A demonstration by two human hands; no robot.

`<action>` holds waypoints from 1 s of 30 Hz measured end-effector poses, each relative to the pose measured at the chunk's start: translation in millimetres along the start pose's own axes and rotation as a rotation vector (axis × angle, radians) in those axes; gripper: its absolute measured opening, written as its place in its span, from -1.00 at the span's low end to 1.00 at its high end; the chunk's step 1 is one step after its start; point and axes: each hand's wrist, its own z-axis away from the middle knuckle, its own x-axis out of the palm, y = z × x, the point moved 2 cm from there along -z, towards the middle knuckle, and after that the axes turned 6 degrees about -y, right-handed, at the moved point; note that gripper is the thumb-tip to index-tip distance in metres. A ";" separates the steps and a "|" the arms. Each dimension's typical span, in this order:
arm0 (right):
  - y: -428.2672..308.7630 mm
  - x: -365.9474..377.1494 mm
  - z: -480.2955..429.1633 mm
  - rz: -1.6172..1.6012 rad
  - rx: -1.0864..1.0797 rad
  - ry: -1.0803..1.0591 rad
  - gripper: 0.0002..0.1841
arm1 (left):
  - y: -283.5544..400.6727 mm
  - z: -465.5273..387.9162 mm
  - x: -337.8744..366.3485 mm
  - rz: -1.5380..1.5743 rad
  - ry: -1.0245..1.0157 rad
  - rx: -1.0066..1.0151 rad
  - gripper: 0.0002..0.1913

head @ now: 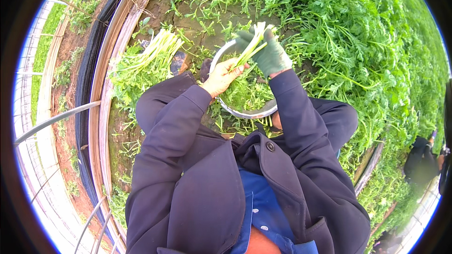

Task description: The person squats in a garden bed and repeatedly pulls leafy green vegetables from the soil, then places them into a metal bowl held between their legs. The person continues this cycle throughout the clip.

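Observation:
My bare left hand (224, 76) grips a bunch of leafy greens (249, 52) by the lower part, near the leaves. The pale stems point up and away from me. My right hand (272, 56), in a green work glove, is around the upper stems, its fingers behind them and somewhat blurred. Both hands are above a round white-rimmed tub (243, 113) between my legs. Loose green leaves (247, 93) lie inside the tub. To the left, a pile of cut greens (152, 54) rests by my knee with its stems pointing up and right.
Dense greens (339, 31) grow at the right and far side. Cut sprigs litter the bare soil (197, 31). Long boards (102, 88), a black sheet (86, 77) and a metal hoop (58, 120) run along the left. Another person (422, 160) is at the far right.

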 end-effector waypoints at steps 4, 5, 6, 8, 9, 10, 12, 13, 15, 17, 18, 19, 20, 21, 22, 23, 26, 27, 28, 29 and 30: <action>-9.2 -2.4 -11.5 0.080 -0.059 0.003 -0.45 | -2.6 -0.2 0.2 0.037 -0.050 -0.082 -0.65; -11.3 -4.0 -13.0 0.102 -0.052 -0.017 -0.50 | -2.4 0.0 -0.3 0.036 -0.056 -0.108 -0.61; -12.6 -7.0 -13.3 0.143 -0.024 0.028 -0.56 | -1.0 1.3 -1.7 -0.079 -0.091 -0.121 -0.55; -15.4 -12.0 -14.3 0.209 -0.037 0.064 -0.64 | 2.9 5.1 -7.5 -0.317 -0.179 -0.160 -0.41; -15.9 -14.4 -15.5 0.230 -0.055 0.057 -0.68 | 4.8 7.1 -13.1 -0.634 -0.119 -0.205 -0.34; -14.9 -17.3 -15.1 0.262 -0.106 0.059 -0.70 | 6.8 10.0 -18.1 -0.941 -0.059 -0.243 -0.27; -8.1 -27.5 -16.7 1.110 0.070 0.250 -0.69 | 9.2 14.4 -24.8 -1.324 0.001 -0.254 -0.22; -3.6 -32.0 -18.0 1.521 0.147 0.306 -0.68 | 8.4 15.3 -24.9 -1.321 0.033 -0.260 -0.27; 6.6 -43.7 -13.8 0.758 -0.007 0.417 -0.65 | 6.0 10.9 -28.0 -1.336 0.096 -0.350 -0.35; 9.4 -48.9 -8.4 0.793 -0.042 0.337 -0.66 | 4.8 6.2 -27.6 -1.392 0.219 -0.311 -0.55; 9.9 -49.7 -9.2 1.156 0.105 0.280 -0.66 | 6.0 2.8 -25.9 -1.256 0.266 -0.199 -0.54; 7.2 -48.4 -5.7 1.453 0.068 0.281 -0.67 | 8.1 -1.6 -25.9 -1.124 0.308 -0.103 -0.53; 4.2 -47.8 -5.8 1.114 0.007 0.289 -0.69 | 11.0 -10.4 -26.4 -0.870 0.321 0.007 -0.51; 3.2 -46.3 -1.0 0.767 -0.005 0.291 -0.70 | 13.6 -18.9 -26.0 -0.608 0.332 0.077 -0.49; -0.3 -42.7 -2.1 0.730 -0.024 0.307 -0.69 | 12.3 -19.8 -20.2 -0.340 0.332 0.053 -0.47; -4.1 -35.6 3.5 0.841 -0.023 0.172 -0.71 | 13.9 -23.2 -13.6 0.006 0.222 0.120 -0.47; -4.7 -17.9 3.5 0.884 0.008 0.324 -0.76 | 26.3 -31.1 -2.6 0.127 0.056 0.073 -0.40; -5.6 -9.4 5.3 0.772 -0.060 0.266 -0.68 | 31.3 -34.2 1.8 0.160 0.005 0.085 -0.37; -8.8 -0.6 3.5 0.868 -0.094 0.222 -0.68 | 34.3 -34.6 7.4 0.191 -0.035 0.041 -0.35; -12.7 9.6 3.1 0.956 -0.166 0.140 -0.67 | 43.3 -37.5 8.3 -0.006 -0.029 0.204 -0.33; -16.6 20.7 -0.3 1.234 -0.230 0.095 -0.67 | 46.6 -37.4 6.6 -0.012 -0.043 0.107 -0.15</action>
